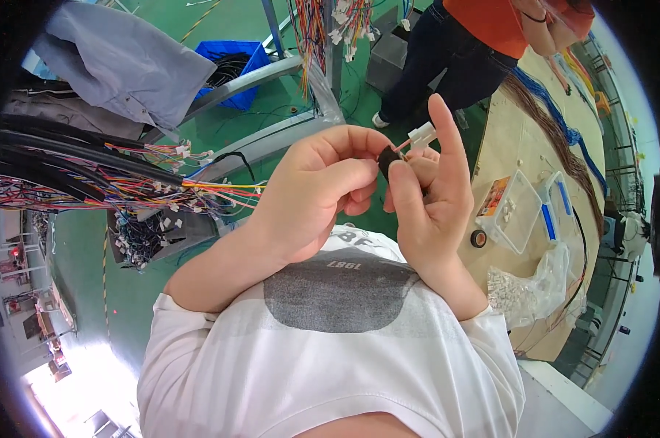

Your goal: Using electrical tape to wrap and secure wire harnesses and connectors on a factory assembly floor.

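In front of my chest both hands meet at a short black strip that looks like tape, set against thin wires. My left hand is closed, its thumb and index finger pinching the strip's left side. From the other side, my right hand grips the strip between its thumb and curled fingers, while its index finger points straight up. A white plug connector sticks out just above the right hand's curled fingers, with a pinkish wire running from it toward the strip. Exactly how the strip lies on the wires is hidden by my fingers.
Thick black-sleeved wire bundles reach in from the left above a grey bin. A wooden table on the right bears a clear plastic box, a tape roll and a bag of white connectors. Another person stands ahead.
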Demonstrator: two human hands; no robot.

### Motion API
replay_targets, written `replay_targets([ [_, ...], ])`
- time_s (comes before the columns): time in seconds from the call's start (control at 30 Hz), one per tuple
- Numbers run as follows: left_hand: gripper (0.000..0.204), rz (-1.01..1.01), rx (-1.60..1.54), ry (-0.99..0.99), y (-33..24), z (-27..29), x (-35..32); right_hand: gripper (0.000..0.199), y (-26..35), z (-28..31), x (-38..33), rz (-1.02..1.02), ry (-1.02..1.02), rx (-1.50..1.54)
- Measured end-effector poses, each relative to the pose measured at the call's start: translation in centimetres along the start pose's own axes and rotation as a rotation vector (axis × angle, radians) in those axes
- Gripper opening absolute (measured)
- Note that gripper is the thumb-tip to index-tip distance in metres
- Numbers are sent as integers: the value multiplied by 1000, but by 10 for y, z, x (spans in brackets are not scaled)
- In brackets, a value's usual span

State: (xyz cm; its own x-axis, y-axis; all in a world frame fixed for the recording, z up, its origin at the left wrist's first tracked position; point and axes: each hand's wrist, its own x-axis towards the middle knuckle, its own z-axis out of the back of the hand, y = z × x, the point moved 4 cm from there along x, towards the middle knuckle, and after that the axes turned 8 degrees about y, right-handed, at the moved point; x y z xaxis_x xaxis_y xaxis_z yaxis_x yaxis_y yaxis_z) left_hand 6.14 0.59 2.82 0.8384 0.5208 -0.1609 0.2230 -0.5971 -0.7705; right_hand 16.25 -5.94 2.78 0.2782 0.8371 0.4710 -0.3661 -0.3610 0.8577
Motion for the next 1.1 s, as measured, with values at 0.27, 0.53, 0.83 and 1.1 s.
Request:
replay_targets([
  [0.27, 16, -19, 41, -2, -1, -5, -2, 49, -7, -2, -1, -20, -3, -21],
  [0.53, 10, -69, 88, 31, 2, 5, 2, 34, -8, 7, 4, 66, -104, -49],
  [0.83, 5, -439, 641, -122, -4, 2, 2, 20, -6, 6, 7, -241, 25, 450],
  [1.1, 5, -382, 923, -40, -6, 4, -4, 18, -9, 6, 10, -319, 27, 515],
])
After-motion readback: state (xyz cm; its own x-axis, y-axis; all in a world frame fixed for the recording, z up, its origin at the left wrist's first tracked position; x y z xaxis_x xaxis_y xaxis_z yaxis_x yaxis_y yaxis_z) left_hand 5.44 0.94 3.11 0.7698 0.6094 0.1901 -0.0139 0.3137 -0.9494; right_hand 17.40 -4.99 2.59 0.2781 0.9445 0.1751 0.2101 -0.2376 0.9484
